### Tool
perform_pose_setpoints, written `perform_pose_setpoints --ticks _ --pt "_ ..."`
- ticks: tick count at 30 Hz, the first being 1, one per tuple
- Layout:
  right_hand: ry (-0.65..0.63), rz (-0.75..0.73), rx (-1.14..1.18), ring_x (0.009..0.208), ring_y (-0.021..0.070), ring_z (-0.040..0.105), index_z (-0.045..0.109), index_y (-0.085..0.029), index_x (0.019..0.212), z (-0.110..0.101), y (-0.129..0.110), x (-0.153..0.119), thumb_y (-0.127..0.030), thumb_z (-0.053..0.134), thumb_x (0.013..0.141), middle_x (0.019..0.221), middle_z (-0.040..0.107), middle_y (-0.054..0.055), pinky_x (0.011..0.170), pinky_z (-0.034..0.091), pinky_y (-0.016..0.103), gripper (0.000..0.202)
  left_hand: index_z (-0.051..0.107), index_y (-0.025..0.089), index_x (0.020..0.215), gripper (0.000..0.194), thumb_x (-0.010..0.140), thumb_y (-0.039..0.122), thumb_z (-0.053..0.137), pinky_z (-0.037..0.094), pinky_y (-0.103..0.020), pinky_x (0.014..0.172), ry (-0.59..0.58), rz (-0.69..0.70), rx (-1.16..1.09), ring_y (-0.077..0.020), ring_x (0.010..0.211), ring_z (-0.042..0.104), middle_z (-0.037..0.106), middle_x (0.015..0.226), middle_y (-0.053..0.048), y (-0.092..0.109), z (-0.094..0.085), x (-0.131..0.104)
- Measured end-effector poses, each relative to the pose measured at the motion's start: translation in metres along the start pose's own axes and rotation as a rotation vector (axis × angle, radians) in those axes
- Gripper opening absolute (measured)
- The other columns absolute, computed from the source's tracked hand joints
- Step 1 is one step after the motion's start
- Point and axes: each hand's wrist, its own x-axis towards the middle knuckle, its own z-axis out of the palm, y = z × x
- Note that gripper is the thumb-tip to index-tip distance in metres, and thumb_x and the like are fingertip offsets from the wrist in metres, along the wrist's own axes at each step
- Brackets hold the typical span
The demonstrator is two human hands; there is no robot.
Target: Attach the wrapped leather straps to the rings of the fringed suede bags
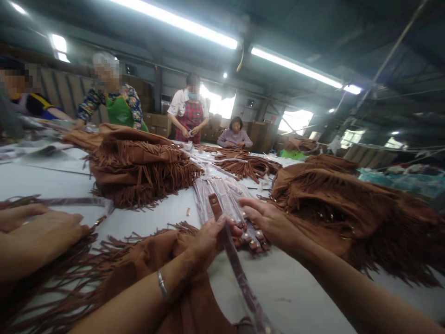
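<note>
White table (pixel 285 292): it sits under all these things, and the picture cuts off its near side.
Right bag pile (pixel 323 204): big, brown and fringed, just beside my right arm; too jumbled to count.
Left bag pile (pixel 135 162): brown and fringed too, out past my left hand.
Near bag (pixel 146 264): under my left arm, which hides some of it.
Strap heap (pixel 208 195): lots of wrapped straps between the piles; my hands hide some.
My strap (pixel 239 273): in front of me, in clear wrap, brown end up; the low end is blurry.
Someone else's hands (pixel 52 232): at the left edge, partly cut off.
Right hand (pixel 269 222): fingers bent by the heap; I can't tell if they grip anything.
Left hand (pixel 208 236): thumb and fingers pinch my strap.
Tan bit (pixel 188 212): tiny, left of the heap.
</note>
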Motion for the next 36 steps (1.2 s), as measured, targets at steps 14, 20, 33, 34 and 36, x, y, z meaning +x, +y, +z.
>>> perform_pose_setpoints --ticks 14,20,33,34,36 --pt "-0.145 0.285 0.763 0.038 0.0052 0.037 0.048 -0.015 0.078 0.003 0.023 0.041 -0.044 0.045 0.086 0.051 0.038 -0.007 0.038 0.036 0.017 0.030 0.065 0.011 0.067 0.031 0.072 0.041 0.062 0.036 -0.021 0.050 -0.149 0.100 0.912 -0.0122 0.054 0.050 0.059 0.061 -0.003 0.042 -0.009 0.000" --pt "-0.286 0.314 0.240 0.033 0.0032 0.028 0.054 -0.013 0.064 -0.024 0.060 0.028 -0.050 0.057 0.077 0.044 0.038 -0.006 0.032 0.017 0.017 0.039 0.062 0.016 0.071 0.022 0.075 0.037 0.057 0.034 -0.023 0.057 -0.019 0.159 1.345 -0.0144 0.059 0.049 0.058 0.063 -0.001 0.033 -0.031 0.010" --pt "-0.273 0.136 0.524 0.043 0.0058 0.034 0.051 -0.014 0.070 0.088 0.116 -0.020 -0.044 0.044 0.085 0.051 0.043 -0.005 0.040 0.023 0.017 0.034 0.060 0.017 0.082 0.028 0.065 0.040 0.061 0.033 -0.023 0.059 -0.429 -0.204 1.847 -0.0149 0.069 0.047 0.053 0.078 0.000 0.029 -0.033 0.042" --pt "-0.282 0.127 0.552 0.042 0.0057 0.034 0.051 -0.014 0.071 0.085 0.119 -0.021 -0.046 0.043 0.084 0.050 0.042 -0.005 0.039 0.023 0.017 0.036 0.058 0.016 0.082 0.030 0.062 0.038 0.063 0.034 -0.023 0.060 -0.413 -0.198 1.869 -0.0157 0.072 0.047 0.051 0.081 -0.001 0.028 -0.032 0.041" --pt "-0.293 0.141 0.635 0.038 0.0052 0.032 0.051 -0.014 0.073 0.080 0.123 -0.022 -0.049 0.041 0.084 0.049 0.041 -0.006 0.036 0.021 0.017 0.038 0.054 0.016 0.081 0.030 0.058 0.033 0.065 0.034 -0.023 0.060 -0.384 -0.195 1.899 -0.0161 0.074 0.046 0.049 0.083 -0.001 0.024 -0.031 0.036"
